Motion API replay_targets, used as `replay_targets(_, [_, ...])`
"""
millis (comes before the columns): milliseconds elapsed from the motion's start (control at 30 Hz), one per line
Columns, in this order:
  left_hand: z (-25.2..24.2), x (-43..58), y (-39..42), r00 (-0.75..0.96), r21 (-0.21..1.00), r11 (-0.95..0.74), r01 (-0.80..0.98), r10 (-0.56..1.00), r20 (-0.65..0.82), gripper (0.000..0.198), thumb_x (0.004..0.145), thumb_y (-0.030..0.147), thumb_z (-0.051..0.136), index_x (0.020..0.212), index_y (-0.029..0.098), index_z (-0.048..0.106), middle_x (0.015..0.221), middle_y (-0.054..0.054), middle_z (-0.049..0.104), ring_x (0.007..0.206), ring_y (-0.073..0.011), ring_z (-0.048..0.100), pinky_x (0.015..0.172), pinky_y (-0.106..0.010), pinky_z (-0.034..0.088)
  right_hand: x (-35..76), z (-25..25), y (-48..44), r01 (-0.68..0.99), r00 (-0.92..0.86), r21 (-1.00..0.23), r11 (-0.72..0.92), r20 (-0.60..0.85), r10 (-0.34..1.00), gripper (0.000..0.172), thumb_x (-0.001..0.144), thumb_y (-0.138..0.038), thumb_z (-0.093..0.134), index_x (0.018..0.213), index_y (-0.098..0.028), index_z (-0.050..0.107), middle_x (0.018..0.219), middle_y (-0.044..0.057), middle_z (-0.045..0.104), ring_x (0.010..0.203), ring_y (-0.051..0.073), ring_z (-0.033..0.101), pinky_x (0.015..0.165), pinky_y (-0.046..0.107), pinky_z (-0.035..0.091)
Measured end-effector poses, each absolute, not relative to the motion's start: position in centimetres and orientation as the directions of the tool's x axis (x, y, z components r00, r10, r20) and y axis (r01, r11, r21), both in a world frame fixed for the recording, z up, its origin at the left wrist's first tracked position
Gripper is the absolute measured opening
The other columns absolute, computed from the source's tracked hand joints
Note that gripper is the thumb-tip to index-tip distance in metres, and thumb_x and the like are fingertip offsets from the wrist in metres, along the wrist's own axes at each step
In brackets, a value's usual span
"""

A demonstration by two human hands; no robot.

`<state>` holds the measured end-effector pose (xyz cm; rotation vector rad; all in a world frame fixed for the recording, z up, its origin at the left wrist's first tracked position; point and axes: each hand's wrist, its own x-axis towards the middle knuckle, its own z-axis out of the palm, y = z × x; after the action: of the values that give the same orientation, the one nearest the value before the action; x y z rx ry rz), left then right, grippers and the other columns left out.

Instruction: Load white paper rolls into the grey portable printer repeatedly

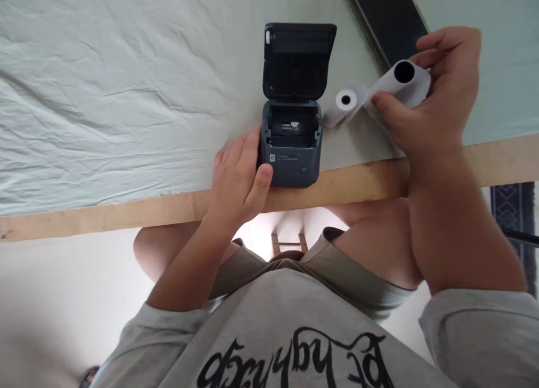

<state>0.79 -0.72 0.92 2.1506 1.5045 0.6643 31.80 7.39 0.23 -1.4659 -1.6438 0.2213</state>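
Note:
A small dark thermal printer sits near the table's front edge with its lid raised. Its paper bay shows no roll inside. My left hand holds the printer's left side, fingers along the side and thumb at the front corner. To the right, my right hand grips a white paper roll with a wide dark core, thumb on the near side and fingers behind. A smaller white paper roll with a narrow core stands between the printer and that roll, its loose end curling toward it.
A dark phone lies behind my right hand. Pale green cloth covers the table, wrinkled at the left, with a bare wooden edge along the front. My legs are below the edge. A dark patterned textile is at the right.

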Motion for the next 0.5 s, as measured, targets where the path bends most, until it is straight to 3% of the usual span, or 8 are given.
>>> replay_targets(200, [0.7,0.9,-0.7,0.286,0.588,-0.305,0.749,0.950,0.127,0.084,0.108,0.076,0.011,0.160,0.021,0.048,0.144,-0.018,0.067,0.134,-0.0343,0.062,0.116,-0.049,0.044,30.5,0.9,6.4,0.636,0.066,-0.717,0.287,0.421,0.905,0.042,0.061,-0.015,0.070,0.100,-0.026,0.059,0.097,0.003,0.067,0.076,0.016,0.057,0.065,0.033,0.044])
replay_targets(333, [0.0,0.9,-0.6,0.275,0.579,-0.295,0.760,0.953,0.124,0.085,0.107,0.077,0.021,0.161,0.017,0.046,0.147,-0.021,0.065,0.137,-0.0383,0.060,0.118,-0.054,0.043,29.9,0.9,5.8,0.625,0.070,-0.732,0.272,0.400,0.914,0.041,0.060,-0.015,0.065,0.100,-0.025,0.057,0.095,0.003,0.064,0.072,0.015,0.051,0.063,0.033,0.041])
replay_targets(500, [-0.1,0.8,-0.7,0.283,0.565,-0.311,0.764,0.949,0.139,0.086,0.107,0.076,0.021,0.162,0.015,0.047,0.147,-0.021,0.066,0.134,-0.0385,0.061,0.116,-0.055,0.044,29.3,1.0,5.2,0.599,0.112,-0.742,0.301,0.450,0.886,0.040,0.062,-0.014,0.061,0.100,-0.026,0.054,0.100,0.005,0.060,0.076,0.015,0.051,0.065,0.033,0.040])
